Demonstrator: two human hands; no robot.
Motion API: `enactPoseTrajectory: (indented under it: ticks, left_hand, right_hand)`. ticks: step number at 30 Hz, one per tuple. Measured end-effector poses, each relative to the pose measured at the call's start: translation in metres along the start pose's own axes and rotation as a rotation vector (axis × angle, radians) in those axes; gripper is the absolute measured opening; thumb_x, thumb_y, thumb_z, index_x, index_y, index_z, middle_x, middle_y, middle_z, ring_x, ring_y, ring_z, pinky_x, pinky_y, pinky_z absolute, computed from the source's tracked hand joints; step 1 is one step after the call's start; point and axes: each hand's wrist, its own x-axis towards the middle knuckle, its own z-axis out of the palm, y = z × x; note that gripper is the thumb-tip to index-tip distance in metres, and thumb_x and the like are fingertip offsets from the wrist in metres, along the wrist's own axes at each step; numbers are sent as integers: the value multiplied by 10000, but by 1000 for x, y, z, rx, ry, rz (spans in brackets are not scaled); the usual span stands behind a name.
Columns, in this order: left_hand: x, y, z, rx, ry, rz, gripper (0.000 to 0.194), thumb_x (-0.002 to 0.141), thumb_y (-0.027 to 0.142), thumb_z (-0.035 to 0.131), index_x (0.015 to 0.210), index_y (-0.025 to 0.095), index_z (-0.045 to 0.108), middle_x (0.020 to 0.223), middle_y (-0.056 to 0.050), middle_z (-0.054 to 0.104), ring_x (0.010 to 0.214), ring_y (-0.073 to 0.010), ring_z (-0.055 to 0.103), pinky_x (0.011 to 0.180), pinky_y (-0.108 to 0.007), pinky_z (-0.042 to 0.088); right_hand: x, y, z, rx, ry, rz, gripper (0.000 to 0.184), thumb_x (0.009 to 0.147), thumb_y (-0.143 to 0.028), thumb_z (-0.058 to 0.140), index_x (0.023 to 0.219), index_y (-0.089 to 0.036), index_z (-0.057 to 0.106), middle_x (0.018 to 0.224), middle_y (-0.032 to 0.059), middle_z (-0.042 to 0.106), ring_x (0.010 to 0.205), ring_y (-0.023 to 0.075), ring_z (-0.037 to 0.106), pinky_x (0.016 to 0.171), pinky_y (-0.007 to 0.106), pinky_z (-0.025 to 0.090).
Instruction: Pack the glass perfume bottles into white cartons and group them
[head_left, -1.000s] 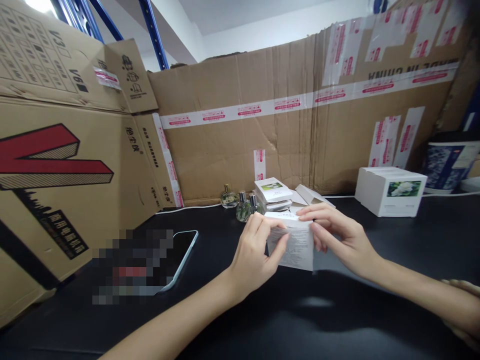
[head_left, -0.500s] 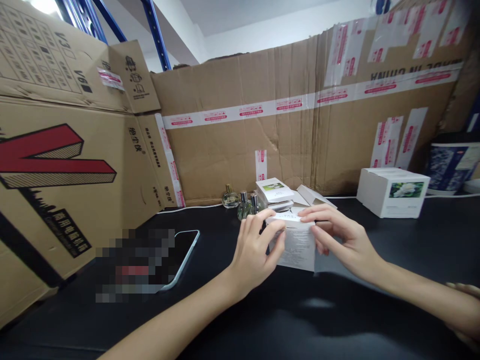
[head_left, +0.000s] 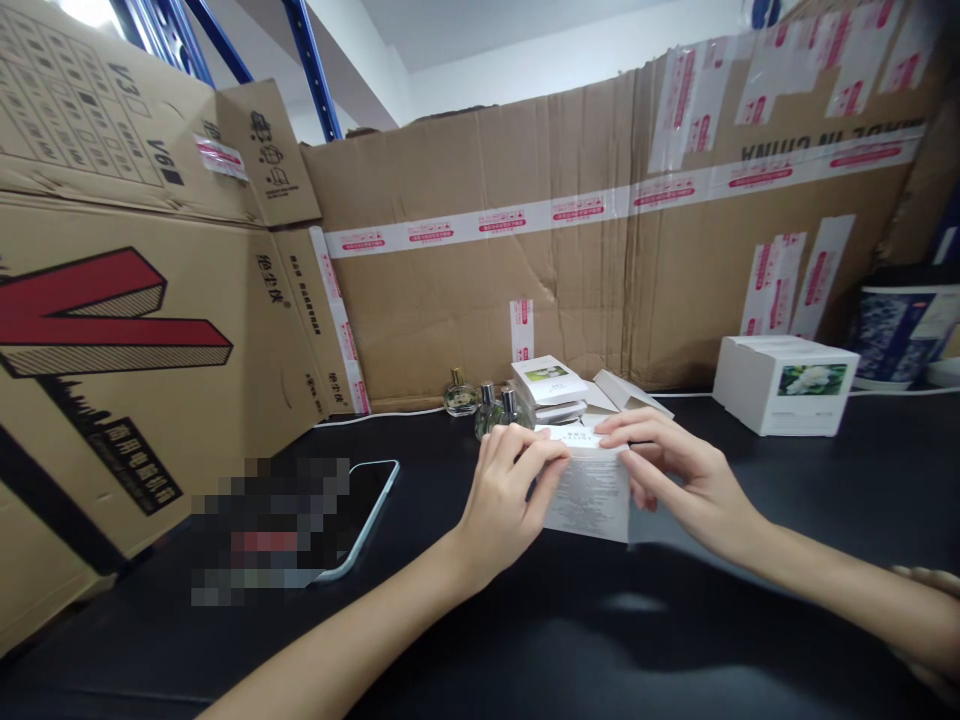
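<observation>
carton (head_left: 592, 495) touches both left grip (head_left: 511, 488) and right grip (head_left: 686, 475)

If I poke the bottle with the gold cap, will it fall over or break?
The bottle might tip if pushed high up, since it stands upright with a narrow top. It could be fragile because its see-through body looks like glass. It may feel slippery, as it looks smooth and shiny.

Moderate light; bright lamp (head_left: 84, 10) upper left. Pale glare, soft shadow on bench (head_left: 600, 670). Wide-angle stretch at edges; phone (head_left: 364, 512) partly pixelated.
</observation>
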Motion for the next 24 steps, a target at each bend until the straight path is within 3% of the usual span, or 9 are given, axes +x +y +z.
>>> enactPoseTrajectory:
  ticks: [7,13,19,22,24]
  left_hand:
    - [-1,-1,-1,15,-2,29,62,894,145,517,942,171,545,847,-16,498,814,-125,451,750,-276,338]
    - [1,-6,0,5,8,48,192,879,133,535,1063,178,509,890,-12,527,804,-122,443,751,-273,351]
    - [3,-11,0,-52,-24,35,157,869,137,549,1018,184,563,813,-12,492,797,-123,442,729,-264,376]
    - [0,-14,2,-132,-20,-1,195,863,144,554,1053,187,551,869,-24,483,819,-113,465,726,-245,411]
    - [-3,-16,5,-208,-16,-44,232,847,173,581,1068,183,510,986,-48,475,826,-105,475,687,-221,428]
  right_hand:
    - [1,1,0,-69,-31,8,167,901,-163,510,1033,-222,595,1085,61,488,653,51,560,448,130,490]
    - [0,-1,-2,-122,-64,-6,172,896,-167,515,1033,-215,607,1100,64,483,602,31,517,461,148,481]
    - [-2,3,-1,-106,-47,40,162,892,-219,529,1021,-194,624,1153,91,505,629,56,555,461,159,486]
    - [-4,9,0,-49,-128,170,319,897,-273,530,1203,-185,529,932,70,581,492,44,511,434,172,477]
    - [-7,13,0,-49,-174,229,500,899,-297,525,1360,-192,364,890,55,585,453,39,474,402,166,443]
